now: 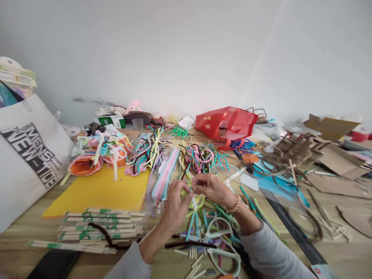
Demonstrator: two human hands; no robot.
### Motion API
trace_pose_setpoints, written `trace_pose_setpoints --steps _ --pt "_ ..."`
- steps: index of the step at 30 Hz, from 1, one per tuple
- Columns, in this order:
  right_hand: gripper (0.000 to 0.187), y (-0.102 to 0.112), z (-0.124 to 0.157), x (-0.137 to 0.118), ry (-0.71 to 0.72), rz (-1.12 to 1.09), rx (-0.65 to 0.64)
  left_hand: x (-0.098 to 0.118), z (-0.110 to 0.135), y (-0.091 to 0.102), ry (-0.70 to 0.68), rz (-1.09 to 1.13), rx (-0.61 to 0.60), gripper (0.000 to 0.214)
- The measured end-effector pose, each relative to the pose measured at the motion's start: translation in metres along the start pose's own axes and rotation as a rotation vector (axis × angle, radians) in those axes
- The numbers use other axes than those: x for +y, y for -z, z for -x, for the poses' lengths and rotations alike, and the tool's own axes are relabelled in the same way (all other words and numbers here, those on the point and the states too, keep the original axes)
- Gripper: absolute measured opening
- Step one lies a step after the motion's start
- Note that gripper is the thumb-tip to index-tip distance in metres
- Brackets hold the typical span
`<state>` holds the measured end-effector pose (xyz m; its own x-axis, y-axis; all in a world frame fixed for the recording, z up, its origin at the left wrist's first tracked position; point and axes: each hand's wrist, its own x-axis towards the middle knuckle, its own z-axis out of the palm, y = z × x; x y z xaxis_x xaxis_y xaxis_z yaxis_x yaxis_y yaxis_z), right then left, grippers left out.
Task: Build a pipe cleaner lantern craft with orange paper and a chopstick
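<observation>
My left hand and my right hand meet at the middle of the table, fingertips pinched close together. Between them is a small pipe cleaner piece, whitish with yellow-green loops; the fingers partly cover it. Just below it, light blue pipe cleaner lengths point toward me. Scissors with pale green handles lie under my right wrist, their blades hidden. A dark brown pipe cleaner rests between my forearms. Beyond my left hand lies a bundle of pink, white and blue pipe cleaners.
Packets of wrapped chopsticks and yellow sheets lie left, beside a white printed bag. A tangle of coloured pipe cleaners and a red bag are farther back. Brown woven strips and cardboard cover the right.
</observation>
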<state>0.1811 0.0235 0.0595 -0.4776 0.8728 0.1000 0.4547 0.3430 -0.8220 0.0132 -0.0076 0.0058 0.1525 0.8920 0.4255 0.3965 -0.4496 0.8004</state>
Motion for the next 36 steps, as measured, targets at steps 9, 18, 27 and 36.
trace_pose_setpoints --steps 9,18,27,36 --pt "0.007 -0.002 0.001 -0.001 0.015 -0.067 -0.030 0.001 -0.001 -0.002 0.002 -0.036 0.024 0.010" --pt "0.009 -0.001 -0.003 0.007 0.014 -0.198 -0.042 0.011 0.003 0.005 -0.221 -0.266 0.177 0.015" --pt "0.009 -0.003 -0.005 0.012 0.057 -0.188 -0.033 0.019 0.004 0.023 -0.533 -0.598 0.159 0.007" --pt "0.010 -0.002 -0.004 0.009 0.065 -0.144 -0.005 0.021 0.000 0.028 -0.737 -0.808 0.034 0.020"
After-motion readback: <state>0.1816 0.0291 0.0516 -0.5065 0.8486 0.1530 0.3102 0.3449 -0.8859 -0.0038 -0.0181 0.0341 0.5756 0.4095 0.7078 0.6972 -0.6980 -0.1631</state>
